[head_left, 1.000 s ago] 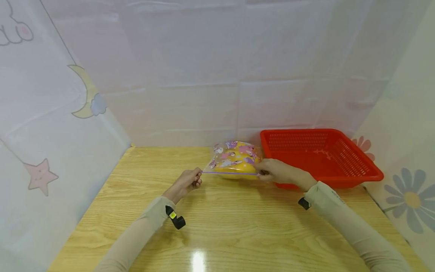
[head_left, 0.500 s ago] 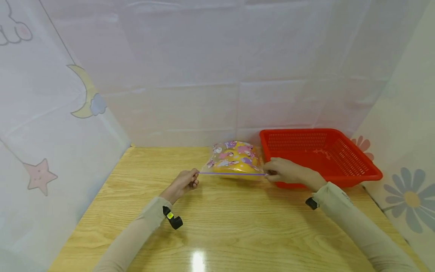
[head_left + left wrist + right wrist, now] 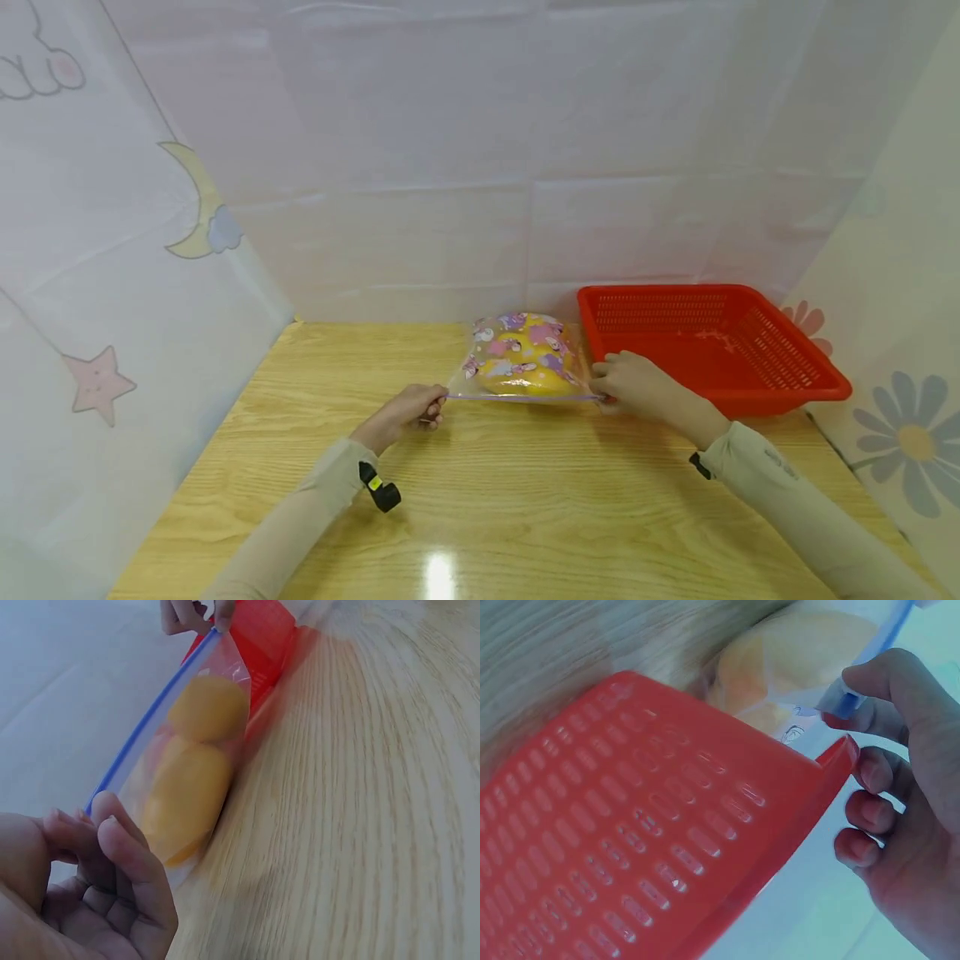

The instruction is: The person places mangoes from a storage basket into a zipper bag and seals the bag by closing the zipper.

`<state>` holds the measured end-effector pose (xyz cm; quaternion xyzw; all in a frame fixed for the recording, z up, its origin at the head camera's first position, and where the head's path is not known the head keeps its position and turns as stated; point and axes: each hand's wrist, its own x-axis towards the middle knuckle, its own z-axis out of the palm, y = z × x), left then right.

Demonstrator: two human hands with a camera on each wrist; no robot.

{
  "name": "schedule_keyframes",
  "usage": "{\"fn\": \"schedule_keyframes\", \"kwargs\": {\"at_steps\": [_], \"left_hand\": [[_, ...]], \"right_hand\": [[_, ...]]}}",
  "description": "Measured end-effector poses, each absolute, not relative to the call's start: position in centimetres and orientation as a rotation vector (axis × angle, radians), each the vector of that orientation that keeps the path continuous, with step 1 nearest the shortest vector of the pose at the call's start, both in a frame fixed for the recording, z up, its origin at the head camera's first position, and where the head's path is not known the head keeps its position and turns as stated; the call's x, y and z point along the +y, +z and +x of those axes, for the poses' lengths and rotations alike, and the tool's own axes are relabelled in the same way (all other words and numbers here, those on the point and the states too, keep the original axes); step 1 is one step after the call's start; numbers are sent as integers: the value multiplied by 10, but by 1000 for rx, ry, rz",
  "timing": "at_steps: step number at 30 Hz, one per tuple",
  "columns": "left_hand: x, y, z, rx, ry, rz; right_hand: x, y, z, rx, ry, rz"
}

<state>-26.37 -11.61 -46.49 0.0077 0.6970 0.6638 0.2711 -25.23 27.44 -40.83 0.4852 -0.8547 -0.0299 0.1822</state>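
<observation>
A clear zip bag (image 3: 517, 354) with pink and purple cartoon prints lies on the wooden table, its blue-purple zip edge facing me. Several yellow rounded things (image 3: 187, 787) show through the plastic; their kind is unclear. My left hand (image 3: 408, 408) pinches the left end of the zip edge between thumb and fingers. At the opposite end, my right hand (image 3: 637, 387) pinches the corner, where a small pale-and-blue piece (image 3: 843, 702) of the zip shows in the right wrist view. The edge is stretched nearly straight between both hands.
Right of the bag stands a red slotted plastic basket (image 3: 697, 392), its near-left rim close to my right hand's fingers. A pale printed cloth (image 3: 420, 233) hangs behind the wooden table (image 3: 495, 500) and along its sides.
My right hand has slid to the right along the zip edge, out to the bag's corner. Both hands and the zip edge have come slightly lower, toward me.
</observation>
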Motion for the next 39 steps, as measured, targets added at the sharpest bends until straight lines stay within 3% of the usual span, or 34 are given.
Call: {"fn": "schedule_keyframes", "kwargs": {"at_steps": [16, 39], "left_hand": [[-124, -469, -253, 2031, 1506, 294], [-135, -457, -253, 2246, 1387, 291]], "right_hand": [[272, -431, -216, -2330, -478, 1217], [277, -427, -217, -2505, -124, 1199]]}}
